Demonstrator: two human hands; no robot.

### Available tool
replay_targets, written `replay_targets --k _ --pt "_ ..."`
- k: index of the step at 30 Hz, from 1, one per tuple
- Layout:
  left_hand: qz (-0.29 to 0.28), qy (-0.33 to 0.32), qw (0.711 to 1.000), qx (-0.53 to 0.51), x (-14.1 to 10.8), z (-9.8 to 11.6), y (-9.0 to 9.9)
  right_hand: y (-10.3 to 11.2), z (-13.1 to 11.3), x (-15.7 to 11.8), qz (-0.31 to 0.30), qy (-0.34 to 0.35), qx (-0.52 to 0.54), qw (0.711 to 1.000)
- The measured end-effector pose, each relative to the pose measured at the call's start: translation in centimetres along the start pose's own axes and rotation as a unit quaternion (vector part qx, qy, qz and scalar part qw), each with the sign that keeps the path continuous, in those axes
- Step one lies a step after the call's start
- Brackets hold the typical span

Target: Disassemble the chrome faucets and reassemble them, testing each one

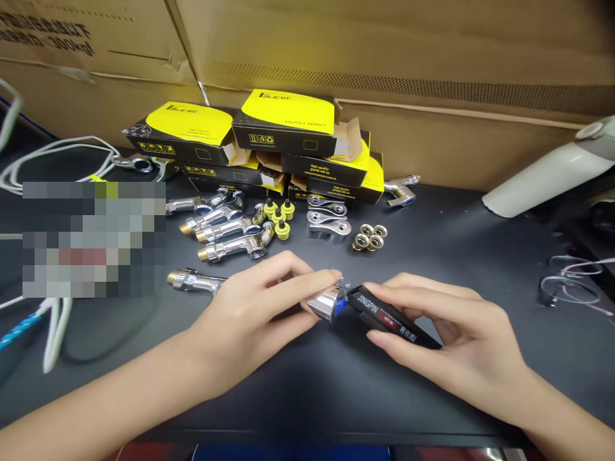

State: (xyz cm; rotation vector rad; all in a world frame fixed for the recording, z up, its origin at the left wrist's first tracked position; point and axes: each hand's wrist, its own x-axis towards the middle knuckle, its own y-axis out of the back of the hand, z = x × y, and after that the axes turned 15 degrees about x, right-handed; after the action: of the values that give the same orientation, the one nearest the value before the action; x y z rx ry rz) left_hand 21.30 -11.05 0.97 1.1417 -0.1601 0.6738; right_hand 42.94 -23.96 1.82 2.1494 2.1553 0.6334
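My left hand (269, 301) is closed around a chrome faucet (323, 302); a rounded end with a blue mark sticks out past the fingertips. Much of the faucet is hidden by the hand. In my right hand (451, 326) is a black folding hex key set (391, 317) printed JINGPIN, its end against or very close to the blue mark. Left of my left hand shows a chrome piece with a brass threaded end (192, 280); whether it joins the held faucet I cannot tell.
Behind lie several chrome faucet bodies (230, 246), yellow-black cartridges (282, 229), chrome lever handles (329, 224) and brass-coloured rings (369, 238). Yellow-black faucet boxes (288, 115) are stacked against cardboard. A faucet (402, 192) lies right of them. A white cylinder (548, 169) and glasses (571, 288) are at right.
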Motion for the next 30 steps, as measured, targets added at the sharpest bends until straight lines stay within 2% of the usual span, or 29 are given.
replay_targets --k 7,11,14,17,20,24,27,30 --pt "0.000 0.007 1.000 -0.002 -0.2 -0.2 -0.3 -0.3 0.0 0.1 0.007 -0.061 0.009 0.998" --pt "0.000 0.011 1.000 0.013 -0.2 -0.4 -0.2 -0.3 0.2 0.2 0.003 -0.072 0.015 0.997" --pt "0.001 0.005 0.998 0.061 0.0 -0.7 0.0 -0.3 0.4 0.4 0.008 -0.083 0.001 0.997" --pt "-0.009 0.011 0.987 0.161 0.0 -1.5 0.0 0.1 1.2 0.7 0.032 -0.098 -0.028 0.994" --pt "-0.007 0.022 0.964 0.263 0.0 -2.4 0.0 1.3 2.5 1.4 0.084 -0.098 -0.046 0.991" --pt "-0.003 0.033 0.952 0.303 0.2 -3.3 0.2 4.1 4.0 2.6 0.150 -0.076 -0.043 0.985" --pt "0.015 0.039 0.954 0.297 0.3 -3.6 0.6 5.6 4.5 3.1 0.136 -0.070 -0.043 0.987" --pt "0.048 0.040 0.959 0.275 0.5 -3.8 1.1 5.9 4.5 3.3 0.098 -0.076 -0.023 0.992"
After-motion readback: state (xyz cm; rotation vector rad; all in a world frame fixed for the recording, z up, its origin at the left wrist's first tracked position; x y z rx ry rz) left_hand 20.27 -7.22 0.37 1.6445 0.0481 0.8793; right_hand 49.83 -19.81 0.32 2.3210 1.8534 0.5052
